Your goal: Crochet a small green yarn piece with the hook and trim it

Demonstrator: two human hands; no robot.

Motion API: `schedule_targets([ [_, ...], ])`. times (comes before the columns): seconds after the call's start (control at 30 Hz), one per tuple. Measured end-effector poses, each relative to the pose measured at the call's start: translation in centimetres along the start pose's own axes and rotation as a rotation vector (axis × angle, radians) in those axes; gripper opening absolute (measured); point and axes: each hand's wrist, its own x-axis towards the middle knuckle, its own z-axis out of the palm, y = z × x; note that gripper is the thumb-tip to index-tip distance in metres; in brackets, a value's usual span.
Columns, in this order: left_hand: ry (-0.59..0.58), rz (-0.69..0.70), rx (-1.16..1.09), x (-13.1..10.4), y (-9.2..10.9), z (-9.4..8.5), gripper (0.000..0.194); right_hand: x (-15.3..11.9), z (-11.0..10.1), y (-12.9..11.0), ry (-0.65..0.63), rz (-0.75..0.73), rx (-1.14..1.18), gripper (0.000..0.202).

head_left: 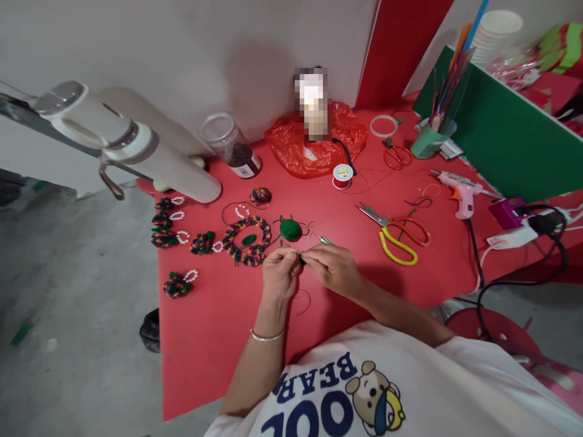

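My left hand (281,268) and my right hand (334,267) meet over the red table, fingertips pinched together around a small dark thing (302,260). The fingers cover most of it, so its kind cannot be made out. Just beyond them lies a ball of green yarn (290,229). A crochet hook (325,241) with a green handle lies past my right fingers, partly hidden. Left of my hands is a multicoloured crocheted ring (229,240) with a small green leaf-shaped piece (248,240) inside it. A thin loose thread (308,301) lies below my hands.
Several yarn ornaments with bead loops (177,285) line the left. Behind stand a tumbler (168,164), a jar (243,161), a red bag (291,158) and a thread spool (342,176). Scissors (387,230), a pink glue gun (464,197) and a power strip (512,235) lie right.
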Motion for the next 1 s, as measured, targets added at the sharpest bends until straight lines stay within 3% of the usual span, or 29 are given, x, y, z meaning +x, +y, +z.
schedule_targets([
  [0.37, 0.01, 0.039, 0.039, -0.01, 0.35, 0.38, 0.033, 0.02, 0.18, -0.58, 0.125, -0.101, -0.034, 0.016],
  [0.77, -0.035, 0.127, 0.109, 0.18, 0.42, 0.06, 0.026, -0.1, 0.07, -0.41, 0.068, -0.117, -0.09, 0.017],
  [1.0, -0.052, 0.193, 0.181, 0.27, 0.33, -0.33, 0.024, -0.2, 0.23, -0.03, 0.1, -0.186, -0.129, 0.017],
])
